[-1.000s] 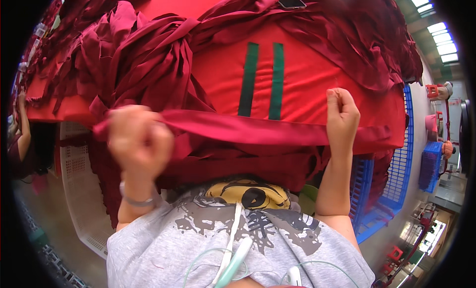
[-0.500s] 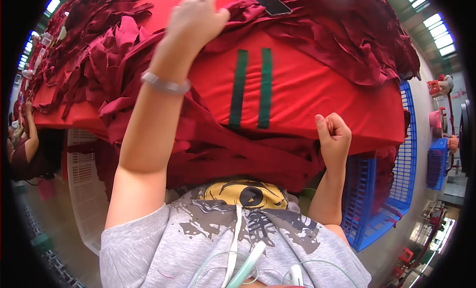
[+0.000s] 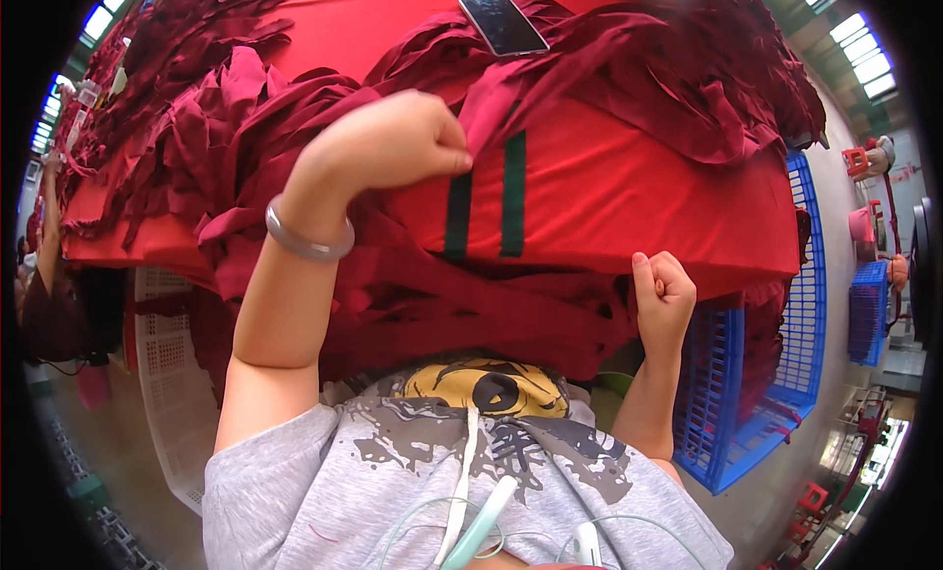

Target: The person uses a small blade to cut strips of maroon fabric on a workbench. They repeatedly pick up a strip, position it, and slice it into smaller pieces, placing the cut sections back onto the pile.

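Pinching a maroon strip [image 3: 491,101] at 11 o'clock, the left hand [image 3: 398,138] bends over the red table [image 3: 668,202]. The strip lies near 12 o'clock, its long axis slanting from the fingertips toward 1 o'clock, where it meets the pile [image 3: 678,74] below the phone [image 3: 503,25]. The right hand [image 3: 664,293], at 3 o'clock, is clenched by the table's near edge; whether it encloses anything, I cannot tell. At 4 o'clock, a blue crate [image 3: 725,398] contains maroon cloth [image 3: 761,359]. At 8 o'clock stands a white crate [image 3: 162,344], its contents unclear. Two green strips [image 3: 513,192] run roughly 12 to 6.
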Tool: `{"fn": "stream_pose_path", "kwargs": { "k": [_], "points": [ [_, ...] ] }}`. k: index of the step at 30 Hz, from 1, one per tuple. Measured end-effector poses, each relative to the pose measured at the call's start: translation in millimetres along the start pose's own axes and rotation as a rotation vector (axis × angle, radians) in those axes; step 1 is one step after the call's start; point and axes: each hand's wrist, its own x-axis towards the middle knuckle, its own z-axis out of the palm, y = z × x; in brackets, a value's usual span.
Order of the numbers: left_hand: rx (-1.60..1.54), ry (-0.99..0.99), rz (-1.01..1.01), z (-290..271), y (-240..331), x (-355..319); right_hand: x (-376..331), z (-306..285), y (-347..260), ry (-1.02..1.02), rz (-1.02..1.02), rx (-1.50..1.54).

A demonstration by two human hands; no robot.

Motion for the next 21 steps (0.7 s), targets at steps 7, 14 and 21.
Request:
{"fn": "stream_pose_path", "kwargs": {
  "k": [7,14,21],
  "points": [
    [0.128,0.461,0.074,61,-10,-17,73,48,-40,-0.148,-0.205,-0.045],
    [0.076,0.302,0.220,60,-7,-60,123,99,-72,-0.403,-0.045,-0.189],
    [-0.021,0.229,0.319,86,-23,-59,250,162,-31,-0.145,-0.196,-0.515]
  ]
}}
